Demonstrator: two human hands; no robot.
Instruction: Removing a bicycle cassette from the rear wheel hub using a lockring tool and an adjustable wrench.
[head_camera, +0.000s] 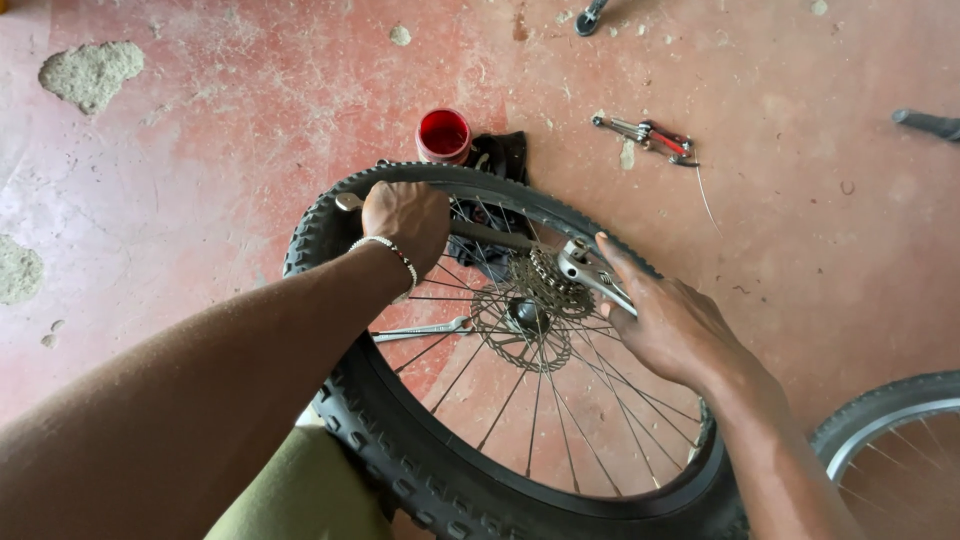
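A bicycle wheel (400, 440) with a knobby black tyre stands upright on the red floor, its spokes, sprocket cluster (545, 275) and brake disc (520, 325) facing me. My left hand (405, 220), with a bead bracelet at the wrist, is closed on the end of a long metal tool handle (490, 235) near the tyre's top. My right hand (665, 320) presses a second metal tool (595, 272) against the sprockets, fingers stretched along it.
A red open tub (443, 135) and a black cloth (500, 155) lie behind the wheel. A wrench (420, 330) lies on the floor behind the spokes. Red-handled pliers (650, 135) rest farther right. Another wheel (890, 430) shows at the lower right.
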